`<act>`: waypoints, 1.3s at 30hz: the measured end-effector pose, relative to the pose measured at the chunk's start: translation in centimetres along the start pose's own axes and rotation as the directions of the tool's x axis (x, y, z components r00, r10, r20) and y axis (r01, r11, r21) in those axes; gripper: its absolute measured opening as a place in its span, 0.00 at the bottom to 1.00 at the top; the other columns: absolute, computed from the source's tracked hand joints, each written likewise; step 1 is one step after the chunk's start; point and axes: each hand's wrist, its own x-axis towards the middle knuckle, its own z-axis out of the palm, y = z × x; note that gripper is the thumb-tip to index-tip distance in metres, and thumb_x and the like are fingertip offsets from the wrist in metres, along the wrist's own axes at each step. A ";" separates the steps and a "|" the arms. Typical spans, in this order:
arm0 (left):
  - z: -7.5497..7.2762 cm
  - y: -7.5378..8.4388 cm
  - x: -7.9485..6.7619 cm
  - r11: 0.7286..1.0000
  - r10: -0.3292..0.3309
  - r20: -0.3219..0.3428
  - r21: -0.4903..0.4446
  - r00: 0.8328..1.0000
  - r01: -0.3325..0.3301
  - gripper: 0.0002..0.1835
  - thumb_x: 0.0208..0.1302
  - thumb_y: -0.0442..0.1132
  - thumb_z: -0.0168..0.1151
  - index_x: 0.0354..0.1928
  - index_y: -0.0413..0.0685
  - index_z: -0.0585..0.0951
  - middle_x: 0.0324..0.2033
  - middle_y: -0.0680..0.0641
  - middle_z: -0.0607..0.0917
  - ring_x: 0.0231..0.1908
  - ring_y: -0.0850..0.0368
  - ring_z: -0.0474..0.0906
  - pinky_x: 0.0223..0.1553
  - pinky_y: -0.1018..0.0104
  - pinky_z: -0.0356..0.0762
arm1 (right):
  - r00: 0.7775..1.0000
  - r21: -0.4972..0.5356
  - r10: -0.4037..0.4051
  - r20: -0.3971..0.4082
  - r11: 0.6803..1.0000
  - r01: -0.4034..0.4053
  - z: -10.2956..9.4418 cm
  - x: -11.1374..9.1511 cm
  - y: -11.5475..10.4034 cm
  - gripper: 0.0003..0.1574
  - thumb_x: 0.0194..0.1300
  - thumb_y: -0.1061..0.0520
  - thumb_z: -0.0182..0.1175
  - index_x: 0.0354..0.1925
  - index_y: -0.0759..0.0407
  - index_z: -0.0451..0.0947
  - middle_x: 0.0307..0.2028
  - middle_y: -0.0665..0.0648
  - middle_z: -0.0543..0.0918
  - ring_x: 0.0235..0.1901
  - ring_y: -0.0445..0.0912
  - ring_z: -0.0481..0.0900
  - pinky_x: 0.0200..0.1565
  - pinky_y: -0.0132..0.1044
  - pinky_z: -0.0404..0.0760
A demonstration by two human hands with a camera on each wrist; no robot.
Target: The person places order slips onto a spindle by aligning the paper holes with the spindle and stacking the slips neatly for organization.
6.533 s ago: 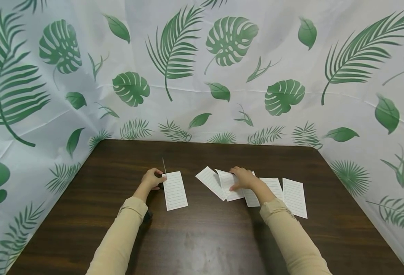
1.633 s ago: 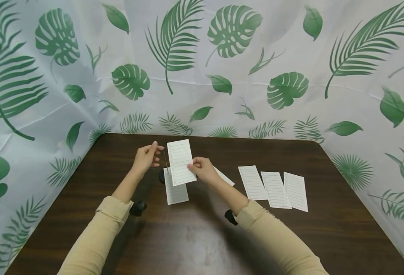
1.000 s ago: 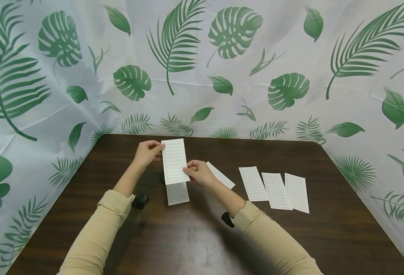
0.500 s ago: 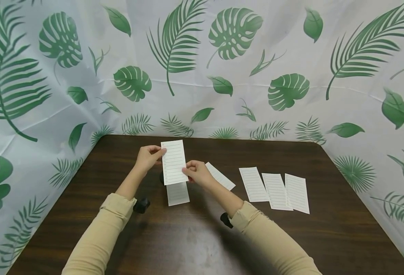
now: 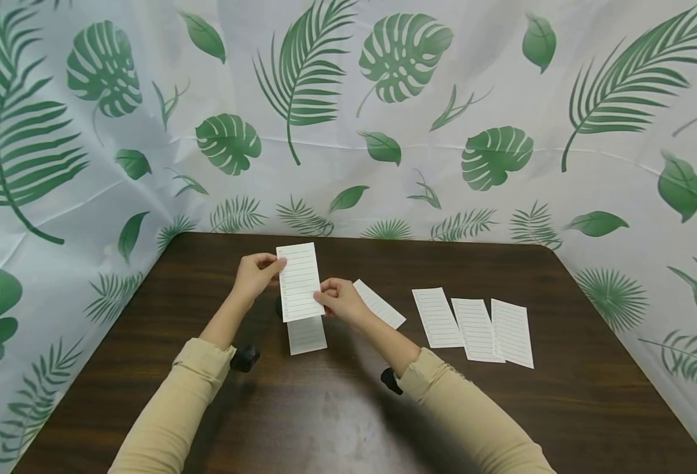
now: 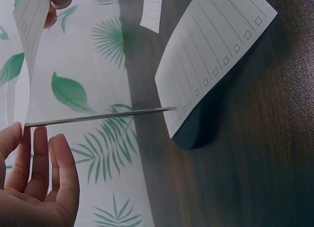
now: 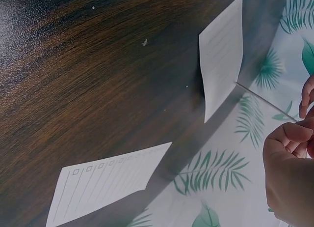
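Note:
My two hands hold a white lined checklist slip [image 5: 299, 283] up between them, above a receipt spike. The left hand [image 5: 255, 276] pinches its upper left edge between thumb and fingers. Lower on its right edge, the right hand [image 5: 342, 297] pinches it too. In the left wrist view the thin metal spike [image 6: 98, 119] rises from a round dark base [image 6: 191, 133], its tip right at the left fingertips and the slip's edge. Another lined slip [image 6: 211, 50] sits low on the spike over the base; the raised slip mostly covers spike and base in the head view.
A tilted slip [image 5: 379, 303] lies just beyond the right hand. Farther right, three slips lie in a row, the left one [image 5: 437, 317] apart from the right one [image 5: 512, 332], on the dark wooden table [image 5: 348, 408]. A leaf-patterned curtain [image 5: 324, 99] stands behind.
The right hand has picked a slip from the right and brought it left to the spike. The left hand, open beside the spike earlier, now pinches the slip, which has dropped slightly.

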 end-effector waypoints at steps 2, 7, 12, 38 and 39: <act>0.0 -0.1 -0.1 1.000 0.001 0.000 -0.002 1.000 -0.001 0.17 0.65 0.39 0.59 0.47 0.29 0.78 0.29 0.51 0.78 0.25 0.67 0.74 0.33 0.69 0.85 | 1.000 -0.011 0.003 0.005 1.000 -0.003 0.0 0.0 -0.1 0.09 0.66 0.67 0.54 0.38 0.77 0.71 0.13 0.47 0.69 0.15 0.38 0.65 0.20 0.28 0.66; 0.2 -0.2 0.0 1.000 -0.002 0.002 -0.011 1.000 0.002 0.16 0.65 0.38 0.59 0.48 0.30 0.78 0.29 0.51 0.77 0.26 0.66 0.74 0.39 0.60 0.86 | 1.000 -0.024 -0.016 -0.001 1.000 0.016 -0.1 -0.3 -0.3 0.08 0.66 0.68 0.53 0.37 0.77 0.71 0.13 0.47 0.69 0.15 0.38 0.65 0.20 0.27 0.66; 0.2 -0.3 0.1 1.000 0.005 0.005 -0.023 1.000 -0.005 0.17 0.66 0.38 0.59 0.48 0.28 0.78 0.29 0.51 0.78 0.25 0.68 0.74 0.39 0.61 0.86 | 1.000 -0.030 -0.016 -0.007 0.999 0.016 -0.1 0.0 0.2 0.08 0.66 0.66 0.54 0.37 0.75 0.71 0.13 0.46 0.70 0.15 0.37 0.65 0.20 0.27 0.66; 0.8 -0.2 0.2 0.997 -0.007 -0.062 -0.073 0.998 0.002 0.14 0.65 0.38 0.57 0.42 0.30 0.80 0.22 0.55 0.76 0.21 0.67 0.74 0.24 0.73 0.82 | 1.000 -0.011 0.017 -0.023 1.000 -0.018 0.3 0.2 0.1 0.06 0.65 0.68 0.54 0.36 0.75 0.71 0.13 0.46 0.70 0.14 0.38 0.65 0.19 0.26 0.67; 0.7 -0.2 0.3 0.996 -0.024 -0.055 -0.090 0.998 0.019 0.15 0.65 0.39 0.56 0.43 0.30 0.80 0.21 0.56 0.76 0.21 0.67 0.74 0.24 0.73 0.82 | 0.999 -0.012 0.024 -0.030 1.000 -0.025 0.3 0.2 0.1 0.06 0.65 0.68 0.54 0.36 0.74 0.72 0.13 0.46 0.70 0.14 0.38 0.66 0.19 0.26 0.67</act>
